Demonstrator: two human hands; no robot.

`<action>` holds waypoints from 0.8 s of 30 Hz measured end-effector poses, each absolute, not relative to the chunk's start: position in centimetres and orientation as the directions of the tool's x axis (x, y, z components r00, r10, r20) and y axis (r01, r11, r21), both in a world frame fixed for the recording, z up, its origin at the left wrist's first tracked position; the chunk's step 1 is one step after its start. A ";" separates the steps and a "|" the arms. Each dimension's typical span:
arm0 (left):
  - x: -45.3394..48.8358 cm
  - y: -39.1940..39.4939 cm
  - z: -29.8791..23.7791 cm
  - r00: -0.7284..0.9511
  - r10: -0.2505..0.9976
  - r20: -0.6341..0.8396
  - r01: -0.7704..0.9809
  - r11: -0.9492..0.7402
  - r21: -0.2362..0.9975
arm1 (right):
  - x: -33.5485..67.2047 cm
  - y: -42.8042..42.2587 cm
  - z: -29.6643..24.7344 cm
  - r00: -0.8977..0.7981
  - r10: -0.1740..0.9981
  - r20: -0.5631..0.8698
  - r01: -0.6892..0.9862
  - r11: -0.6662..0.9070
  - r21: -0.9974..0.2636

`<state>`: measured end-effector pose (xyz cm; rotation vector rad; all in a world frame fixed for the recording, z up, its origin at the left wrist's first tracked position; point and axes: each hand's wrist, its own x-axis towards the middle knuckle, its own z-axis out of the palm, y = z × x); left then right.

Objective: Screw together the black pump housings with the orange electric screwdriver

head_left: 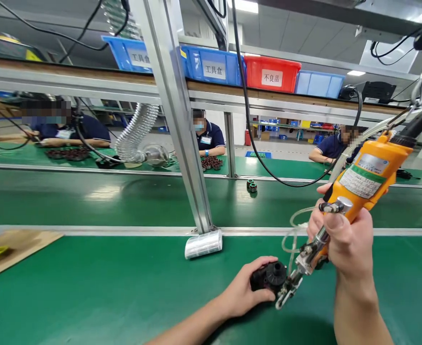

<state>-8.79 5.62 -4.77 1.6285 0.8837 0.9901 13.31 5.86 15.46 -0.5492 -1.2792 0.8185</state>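
Note:
In the head view my left hand (245,290) is closed round a black plastic housing (276,273) with a round raised neck, held low over the green bench. My right hand (350,242) grips an orange electric screwdriver (363,167) that hangs from above, tilted down to the left. Its metal nose (293,282) ends right beside the housing; I cannot tell whether they touch. A thin clear air tube (286,239) loops off the screwdriver. The bit's tip is hard to make out.
A metal post (176,120) rises from the bench, with a roll of labels (203,244) at its foot. Small wound cores (251,186) sit on the belt behind. Brown paper (24,244) lies left. A black cable (248,124) droops overhead. Co-workers sit across, below blue and red bins (273,73).

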 end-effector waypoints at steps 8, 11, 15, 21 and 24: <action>-8.4 5.3 -2.7 0.438 0.867 0.235 0.074 -0.296 0.952 | 8.1 5.6 15.5 0.070 0.812 0.580 -0.324 0.568 -0.757; -8.5 5.2 -2.5 0.424 0.882 0.205 0.102 -0.271 0.957 | 7.8 5.6 15.9 0.076 0.810 0.582 -0.323 0.572 -0.754; -8.3 5.1 -1.9 0.434 0.884 0.175 0.112 -0.246 0.963 | 7.3 5.8 15.8 0.057 0.820 0.569 -0.308 0.557 -0.772; -7.7 4.9 -0.4 0.406 0.895 0.184 0.190 -0.280 0.941 | 5.6 6.2 14.2 -0.036 0.847 0.530 -0.306 0.495 -0.813; -7.6 4.8 0.1 0.420 0.879 0.224 0.162 -0.316 0.935 | 5.4 6.3 13.3 -0.072 0.853 0.517 -0.285 0.480 -0.830</action>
